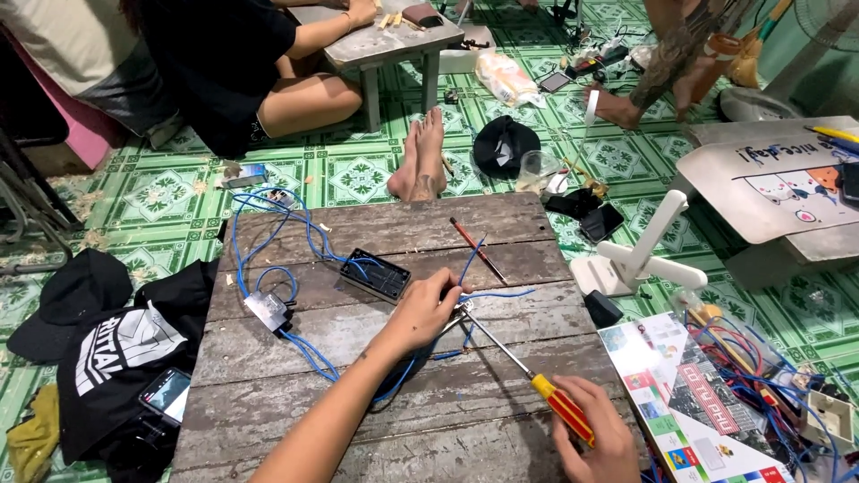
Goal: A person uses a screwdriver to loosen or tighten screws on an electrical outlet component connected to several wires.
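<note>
— Where are the hands on that wooden table [268, 394]?

— The left hand [420, 313] sits near the middle of the planks, fingers curled down and pinching a small metal fitting [461, 309] where the blue wire [309, 353] ends. The right hand [595, 443] is at the near right edge, fist closed around the red-and-yellow handle of a screwdriver [528, 376].

— And the screwdriver tip?

— Its shaft runs up and left from the right hand, the tip meeting the fitting just beside the left fingertips.

— What lies around them?

— A black switch box [376, 275] just left of and beyond the left hand, with blue wire looping from it to a small grey connector block [266, 310] farther left. A red pencil [479, 250] lies on the far side of the left hand, well apart from the right.

— Off the table?

— A black cap [67, 300] and a phone [165, 394] on dark cloth to the left, a printed cardboard box [689, 402] to the near right, and another person's bare feet [420, 161] on the green tiled floor [170, 201] beyond the far edge
</note>
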